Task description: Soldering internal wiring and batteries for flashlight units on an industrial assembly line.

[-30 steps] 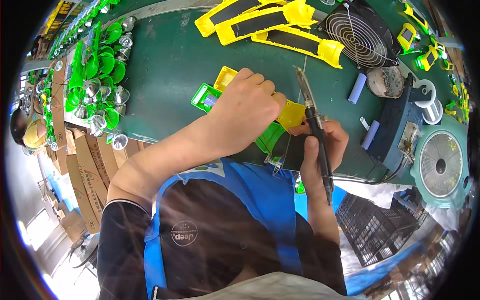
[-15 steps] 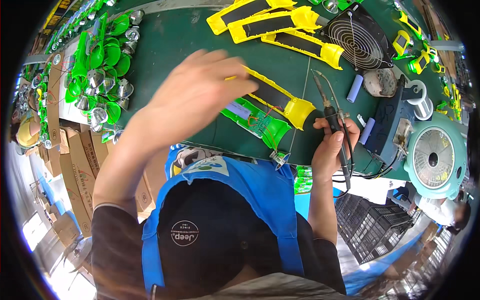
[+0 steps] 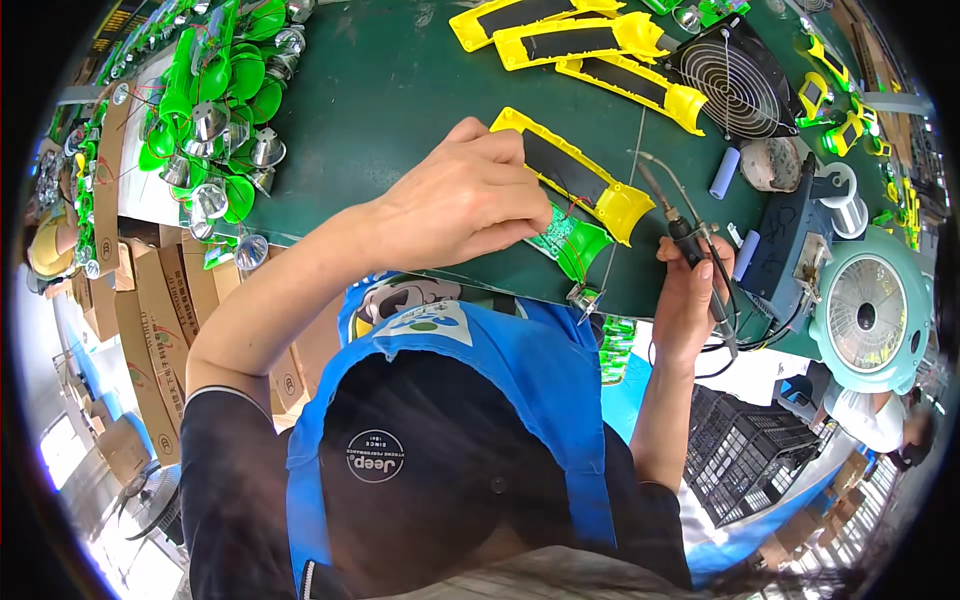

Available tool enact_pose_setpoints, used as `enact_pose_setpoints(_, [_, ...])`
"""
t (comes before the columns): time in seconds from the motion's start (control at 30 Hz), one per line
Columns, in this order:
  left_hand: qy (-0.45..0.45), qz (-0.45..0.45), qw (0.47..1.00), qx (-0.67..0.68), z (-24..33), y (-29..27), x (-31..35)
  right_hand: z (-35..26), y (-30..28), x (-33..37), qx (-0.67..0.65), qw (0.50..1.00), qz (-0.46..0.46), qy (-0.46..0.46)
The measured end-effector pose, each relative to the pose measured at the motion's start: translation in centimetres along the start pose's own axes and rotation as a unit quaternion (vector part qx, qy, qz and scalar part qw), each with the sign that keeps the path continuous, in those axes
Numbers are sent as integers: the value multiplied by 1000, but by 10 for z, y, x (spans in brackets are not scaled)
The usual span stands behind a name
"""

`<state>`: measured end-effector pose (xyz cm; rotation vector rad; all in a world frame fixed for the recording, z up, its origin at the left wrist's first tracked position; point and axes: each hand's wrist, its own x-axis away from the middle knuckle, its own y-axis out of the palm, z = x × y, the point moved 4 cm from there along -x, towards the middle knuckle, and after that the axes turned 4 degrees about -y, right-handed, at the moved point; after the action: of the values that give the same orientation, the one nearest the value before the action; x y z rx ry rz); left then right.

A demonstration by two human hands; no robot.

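Note:
My left hand (image 3: 470, 200) lies over a yellow plastic housing with a black panel (image 3: 575, 180) on the green table (image 3: 400, 90). Its fingers press on the housing next to a green circuit board (image 3: 568, 240) with red wires. My right hand (image 3: 690, 290) grips a soldering iron (image 3: 675, 215) by its black handle. The iron's tip points up and left and ends just right of the housing's rounded end. A thin strand of solder wire (image 3: 620, 215) runs down across that end.
Three more yellow housings (image 3: 600, 40) lie at the back. A black grille fan (image 3: 730, 80), a soldering station (image 3: 790, 240) and a teal fan (image 3: 870, 310) stand to the right. Green parts with silver reflectors (image 3: 215, 110) fill the left. Cardboard boxes (image 3: 150, 300) sit below the table edge.
My left hand has come down from mid-air onto the yellow housing and circuit board. My right hand has kept hold of the soldering iron near the housing's end.

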<state>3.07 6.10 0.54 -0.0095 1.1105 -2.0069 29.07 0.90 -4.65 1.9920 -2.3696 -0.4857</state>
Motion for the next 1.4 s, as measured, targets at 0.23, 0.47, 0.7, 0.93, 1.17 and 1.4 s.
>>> enact_pose_setpoints(0.23, [-42, -61, 990, -116, 12, 15, -8, -4, -8, -9, 6, 990, -65, 121])
enact_pose_setpoints(0.47, [-94, -29, 985, -144, 17, 16, -9, -7, -10, -15, 34, 982, -75, 172])
enact_pose_setpoints(0.7, [-84, -85, 968, -220, 26, 22, -17, -7, -9, -23, 62, 975, -113, 182])
enact_pose_setpoints(0.93, [-88, -105, 966, -219, 24, 23, -18, -7, -8, -22, 80, 968, -165, 170])
enact_pose_setpoints(1.17, [-80, -94, 970, -209, 23, 22, -17, -7, -8, -20, 94, 966, -177, 162])
enact_pose_setpoints(1.4, [-85, -95, 971, -201, 22, 22, -17, -6, -10, -18, 98, 966, -178, 163])
